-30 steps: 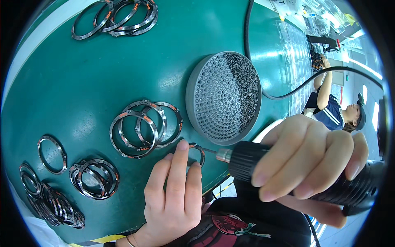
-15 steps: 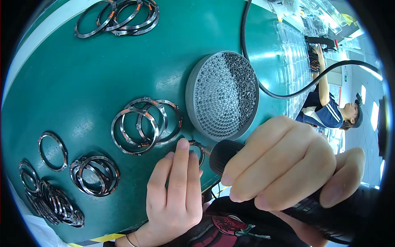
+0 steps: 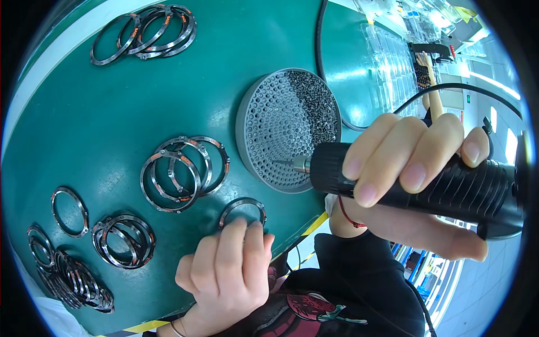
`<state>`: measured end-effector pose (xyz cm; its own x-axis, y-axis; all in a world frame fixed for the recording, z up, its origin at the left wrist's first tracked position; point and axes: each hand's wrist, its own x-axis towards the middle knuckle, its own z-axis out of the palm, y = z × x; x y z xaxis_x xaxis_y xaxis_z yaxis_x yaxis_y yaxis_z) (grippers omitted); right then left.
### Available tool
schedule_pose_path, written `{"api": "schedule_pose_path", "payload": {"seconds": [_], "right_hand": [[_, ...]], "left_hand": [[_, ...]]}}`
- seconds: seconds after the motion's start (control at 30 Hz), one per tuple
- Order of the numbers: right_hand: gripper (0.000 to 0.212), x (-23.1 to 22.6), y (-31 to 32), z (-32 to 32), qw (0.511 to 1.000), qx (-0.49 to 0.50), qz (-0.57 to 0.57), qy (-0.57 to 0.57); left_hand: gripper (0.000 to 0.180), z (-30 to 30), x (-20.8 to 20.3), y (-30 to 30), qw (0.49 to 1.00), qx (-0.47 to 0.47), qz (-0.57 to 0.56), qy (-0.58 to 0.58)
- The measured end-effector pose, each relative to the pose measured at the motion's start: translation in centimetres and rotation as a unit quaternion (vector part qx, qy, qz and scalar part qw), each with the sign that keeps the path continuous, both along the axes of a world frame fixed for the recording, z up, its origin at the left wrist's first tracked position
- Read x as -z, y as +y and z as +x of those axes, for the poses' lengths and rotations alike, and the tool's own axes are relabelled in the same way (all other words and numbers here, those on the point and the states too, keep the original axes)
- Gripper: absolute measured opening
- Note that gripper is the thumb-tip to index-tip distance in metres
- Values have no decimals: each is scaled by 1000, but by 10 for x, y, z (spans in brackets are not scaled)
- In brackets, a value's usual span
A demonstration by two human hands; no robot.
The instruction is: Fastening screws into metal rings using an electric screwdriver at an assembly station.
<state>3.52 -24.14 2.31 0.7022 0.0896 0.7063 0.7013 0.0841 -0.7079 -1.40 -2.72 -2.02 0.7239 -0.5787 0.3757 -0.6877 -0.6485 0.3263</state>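
Observation:
A black electric screwdriver (image 3: 382,174) lies across my right hand (image 3: 412,168), my fingers wrapped round its body. Its thin bit points left, over the round grey screw tray (image 3: 242,132). Small dark screws (image 3: 323,104) are heaped along the tray's right side; dimples cover the rest. Below the tray, my left hand (image 3: 230,269) rests at the table's near edge with fingers curled over the near side of a metal ring (image 3: 242,201). The fingers hide that part of the ring, which lies flat on the table.
On the green table (image 3: 140,101) lie overlapping rings (image 3: 185,174) left of the tray, with more ring groups (image 3: 123,241) at lower left and far left (image 3: 146,33). A black cable (image 3: 320,45) runs behind the tray. Clear plastic trays (image 3: 387,67) stand at right, near another person's hand (image 3: 425,60).
My right hand has carried the screwdriver up from beside the ring to over the screw tray. My left fingers have curled more, uncovering more of the ring. The whole view has shifted slightly.

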Motion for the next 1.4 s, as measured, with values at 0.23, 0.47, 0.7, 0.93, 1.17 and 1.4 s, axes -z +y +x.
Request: {"api": "schedule_pose_path", "payload": {"seconds": [0.23,0.47,0.7,0.93,1.17,1.4], "right_hand": [[84,1,-1,0,1000,-11,-28,-4],[71,-12,12,-6,997,56,22,-38],[61,-9,31,-8,997,21,60,33],[63,-15,44,-10,998,17,-25,62],[63,-15,45,-5,995,-11,-44,86],[66,-28,-13,-21,993,79,-10,88]], "left_hand": [[17,6,-3,-3,994,21,-10,103],[22,4,-1,-7,993,2,-68,96],[24,4,3,-2,994,10,-58,90],[23,5,2,-3,993,12,-67,94],[23,7,-4,-1,993,25,-61,100],[26,7,-6,-4,994,12,-55,99]]}}
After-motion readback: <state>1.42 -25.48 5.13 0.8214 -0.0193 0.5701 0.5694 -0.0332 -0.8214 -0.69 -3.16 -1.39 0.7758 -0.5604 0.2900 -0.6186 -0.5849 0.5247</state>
